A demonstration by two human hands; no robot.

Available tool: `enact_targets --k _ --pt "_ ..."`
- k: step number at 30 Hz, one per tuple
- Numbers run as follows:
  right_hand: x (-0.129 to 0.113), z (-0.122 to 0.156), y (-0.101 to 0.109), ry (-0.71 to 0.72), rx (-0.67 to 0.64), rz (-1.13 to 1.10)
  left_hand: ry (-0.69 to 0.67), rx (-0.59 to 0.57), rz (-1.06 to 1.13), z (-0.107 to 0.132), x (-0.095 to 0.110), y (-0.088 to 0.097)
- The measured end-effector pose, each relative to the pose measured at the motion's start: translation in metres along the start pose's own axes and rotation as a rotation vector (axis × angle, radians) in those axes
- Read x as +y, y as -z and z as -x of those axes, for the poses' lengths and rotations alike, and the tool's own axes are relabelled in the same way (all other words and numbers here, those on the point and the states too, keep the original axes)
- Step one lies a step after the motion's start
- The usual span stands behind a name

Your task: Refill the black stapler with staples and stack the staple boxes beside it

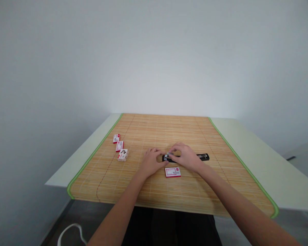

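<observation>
Head view: both hands meet on a black stapler [195, 157] lying mid-mat, the left hand [151, 161] gripping its 9 o'clock end, the right hand [186, 157] curled over its middle, fingertips pinching at the silver part. It looks like staple loading is in hand; the next move likely calls for a fine pinch. A red box [172, 172] lies at 6 o'clock, three small boxes [120, 147] at 9 o'clock on the mat [220, 191].

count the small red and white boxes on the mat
4: three red and white boxes in a row near the mat's left edge, one just below the hands. Hands might hide more.
</observation>
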State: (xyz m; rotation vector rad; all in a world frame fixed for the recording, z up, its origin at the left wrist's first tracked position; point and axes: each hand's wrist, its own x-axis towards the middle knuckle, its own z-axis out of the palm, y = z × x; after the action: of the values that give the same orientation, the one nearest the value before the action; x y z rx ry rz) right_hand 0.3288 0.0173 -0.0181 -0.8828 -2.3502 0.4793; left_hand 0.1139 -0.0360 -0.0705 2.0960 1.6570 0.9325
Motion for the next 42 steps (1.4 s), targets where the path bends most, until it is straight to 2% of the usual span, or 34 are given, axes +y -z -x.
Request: enact_targets --k 6,14,26,42 --pt "0.003 -0.002 -0.009 0.007 -0.118 -0.040 -0.039 -0.038 -0.002 -0.001 -0.007 0.002" --pt "0.000 0.003 -0.008 -0.008 -0.187 -0.065 -0.032 -0.098 0.024 0.003 -0.007 0.007" --pt "-0.008 0.004 -0.007 -0.013 -0.172 -0.018 -0.032 -0.119 0.005 0.004 -0.004 0.011" --pt "0.000 0.001 -0.008 -0.019 -0.233 -0.061 -0.046 -0.116 -0.002 0.004 -0.006 0.010"
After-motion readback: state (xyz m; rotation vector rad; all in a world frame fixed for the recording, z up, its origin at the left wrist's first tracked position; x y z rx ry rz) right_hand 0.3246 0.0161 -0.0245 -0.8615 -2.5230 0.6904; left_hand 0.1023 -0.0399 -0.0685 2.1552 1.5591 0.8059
